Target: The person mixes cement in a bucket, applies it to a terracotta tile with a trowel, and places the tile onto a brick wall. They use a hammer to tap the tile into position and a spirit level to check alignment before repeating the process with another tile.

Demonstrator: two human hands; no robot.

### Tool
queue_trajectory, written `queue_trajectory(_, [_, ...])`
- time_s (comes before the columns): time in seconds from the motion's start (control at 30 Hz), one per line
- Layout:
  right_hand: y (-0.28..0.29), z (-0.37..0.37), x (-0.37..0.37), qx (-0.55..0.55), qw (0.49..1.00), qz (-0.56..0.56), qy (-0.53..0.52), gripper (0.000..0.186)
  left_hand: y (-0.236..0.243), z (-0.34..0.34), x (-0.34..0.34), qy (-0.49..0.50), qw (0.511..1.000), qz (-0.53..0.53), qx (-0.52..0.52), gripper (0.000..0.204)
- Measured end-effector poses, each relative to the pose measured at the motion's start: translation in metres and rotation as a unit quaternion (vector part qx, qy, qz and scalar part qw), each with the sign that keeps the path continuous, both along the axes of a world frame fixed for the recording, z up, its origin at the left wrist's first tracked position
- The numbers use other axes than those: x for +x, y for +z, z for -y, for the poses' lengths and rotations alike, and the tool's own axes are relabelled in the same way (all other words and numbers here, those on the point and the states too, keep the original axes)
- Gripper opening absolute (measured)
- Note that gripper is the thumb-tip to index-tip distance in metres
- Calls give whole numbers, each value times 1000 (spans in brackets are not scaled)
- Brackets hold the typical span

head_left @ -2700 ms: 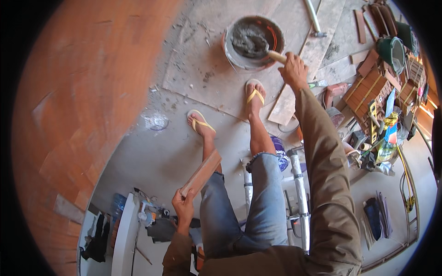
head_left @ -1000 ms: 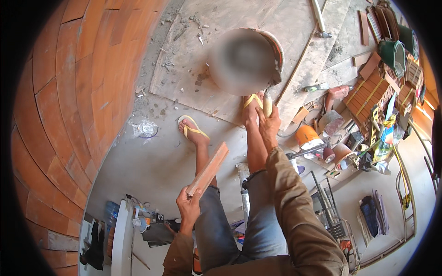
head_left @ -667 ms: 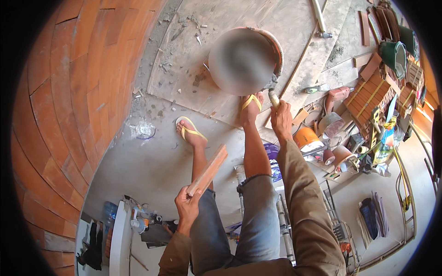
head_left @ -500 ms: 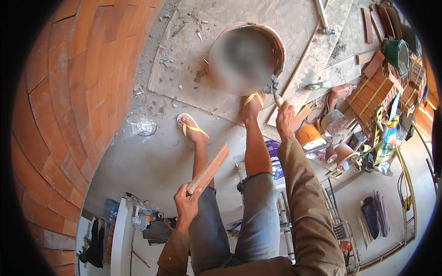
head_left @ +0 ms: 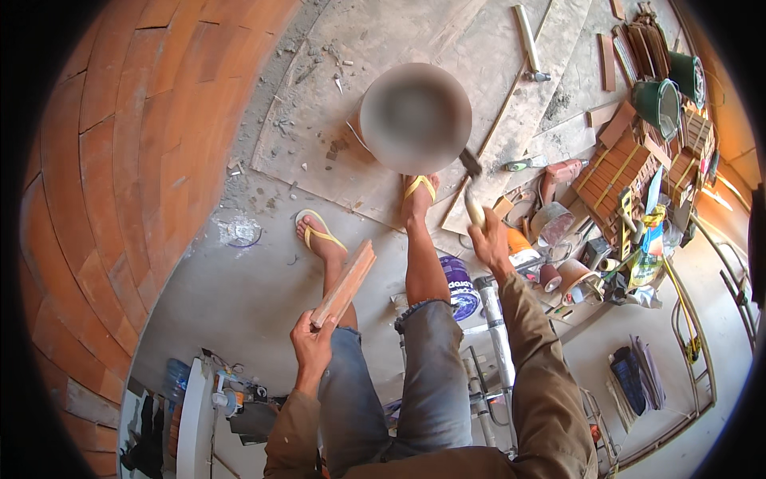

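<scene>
My left hand (head_left: 311, 342) grips a long, narrow terracotta brick strip (head_left: 344, 283) by its lower end, held over my left leg. My right hand (head_left: 488, 239) is closed round the pale wooden handle of a trowel (head_left: 479, 206), whose dark, mortar-coated blade points up toward a bucket (head_left: 353, 129) beside my right foot. The bucket stands on a dusty board (head_left: 303, 148); its inside is blurred. A curved wall of orange brick strips (head_left: 112, 199) rises on my left.
A white-handled hammer (head_left: 527, 36), a red drill (head_left: 558, 174), brick stacks (head_left: 618, 188), green buckets (head_left: 656, 108) and smaller containers clutter the right. Metal tubing of a scaffold or ladder (head_left: 499, 335) is below me. Small rubble lies near the wall.
My right hand has come lower with the trowel, away from the bucket compared with the earliest frame. My left hand still holds the brick strip. The view has shifted slightly.
</scene>
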State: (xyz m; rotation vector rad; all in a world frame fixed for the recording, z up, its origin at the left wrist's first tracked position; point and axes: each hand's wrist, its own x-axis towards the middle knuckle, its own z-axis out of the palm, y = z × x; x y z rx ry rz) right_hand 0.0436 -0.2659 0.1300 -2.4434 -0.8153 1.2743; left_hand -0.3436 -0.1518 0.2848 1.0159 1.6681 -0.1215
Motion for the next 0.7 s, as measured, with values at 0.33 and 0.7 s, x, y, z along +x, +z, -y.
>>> queue_trajectory(0.33, [-34,5,16,-90,920,-279,-258,57,-6,6,7,-23,999,9,22,22])
queue_trajectory(0.7, [-3,36,21,31,989,118,86,40,-17,-16,12,69,997,26,31,23])
